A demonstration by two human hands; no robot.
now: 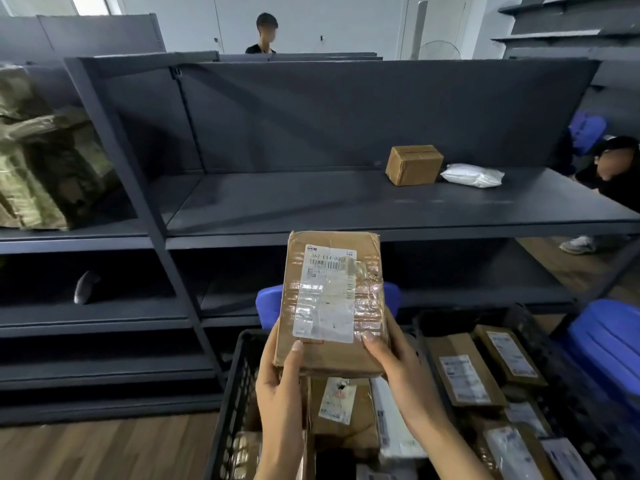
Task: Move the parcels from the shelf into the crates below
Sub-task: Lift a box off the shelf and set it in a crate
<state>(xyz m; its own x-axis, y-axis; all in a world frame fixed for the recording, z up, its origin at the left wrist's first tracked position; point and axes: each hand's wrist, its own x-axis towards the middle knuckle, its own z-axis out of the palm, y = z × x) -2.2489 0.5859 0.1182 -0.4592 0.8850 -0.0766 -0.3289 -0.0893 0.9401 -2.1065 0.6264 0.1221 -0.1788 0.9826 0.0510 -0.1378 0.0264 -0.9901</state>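
I hold a taped brown cardboard parcel [332, 303] with a white shipping label in both hands, above a black crate [231, 393]. My left hand [280, 386] grips its near left corner, thumb on top. My right hand [391, 368] grips the near right corner, thumb on the label's edge. On the dark grey shelf [311, 206] stand a small brown box [414, 164] and a white padded bag [472, 174] at the right. A second black crate [530, 327] to the right holds several labelled parcels.
A large tape-wrapped bundle [45, 150] fills the shelf bay at the left. Blue bins [609, 344] stand at the right and behind the parcel. One person stands behind the shelving, another crouches at the far right. Wooden floor [104, 452] lies at the lower left.
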